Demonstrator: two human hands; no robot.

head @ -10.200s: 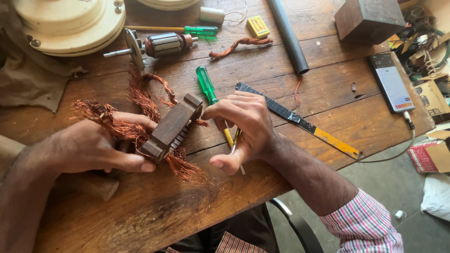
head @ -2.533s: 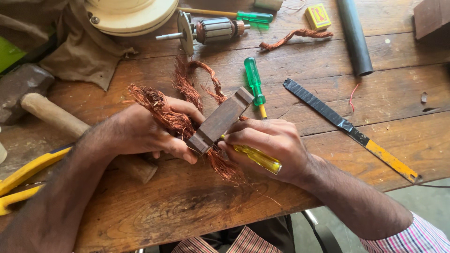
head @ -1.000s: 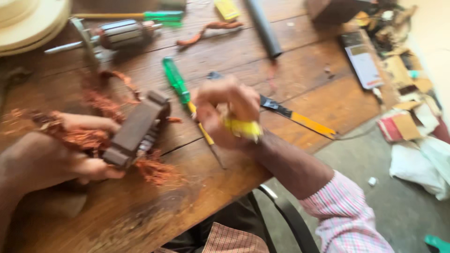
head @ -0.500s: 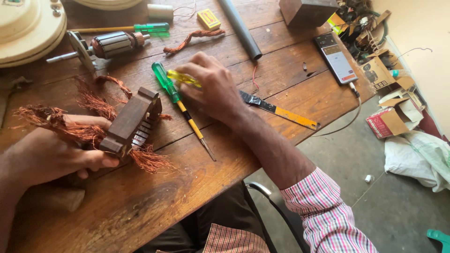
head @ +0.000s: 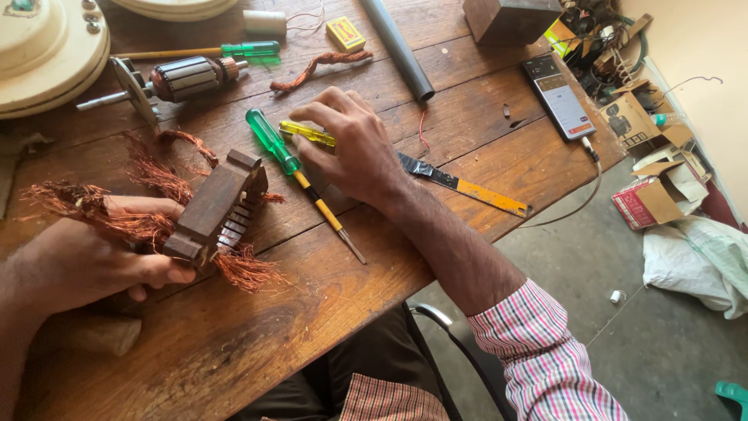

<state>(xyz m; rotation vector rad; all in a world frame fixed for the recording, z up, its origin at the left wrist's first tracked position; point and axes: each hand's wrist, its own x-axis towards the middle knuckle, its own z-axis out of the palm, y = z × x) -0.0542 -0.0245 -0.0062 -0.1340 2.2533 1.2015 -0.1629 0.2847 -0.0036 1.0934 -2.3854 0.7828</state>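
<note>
My left hand point(head: 86, 261) grips a brown laminated motor core point(head: 214, 204) at the table's left and holds it tilted. Frayed copper winding wire point(head: 136, 222) spills from both of its ends. My right hand point(head: 351, 148) rests arched on the wooden table point(head: 257, 343) at centre. Its fingers are closed loosely over a yellow-handled screwdriver point(head: 308, 132), whose handle pokes out leftward. A green-handled screwdriver point(head: 273, 142) lies on the table just left of that hand, with its shaft running toward me.
Lying at the back are a motor armature point(head: 183, 78), another green-handled screwdriver point(head: 238, 50), a twist of copper wire point(head: 319, 64), a grey pipe point(head: 397, 47) and cream fan housings point(head: 47, 51). A taped metal blade point(head: 467, 185) and a handheld device point(head: 557, 95) lie right. Cartons point(head: 654, 195) litter the floor.
My right hand has carried the yellow-handled screwdriver away from the core and lowered it to the table beside the green one. My left hand still holds the core.
</note>
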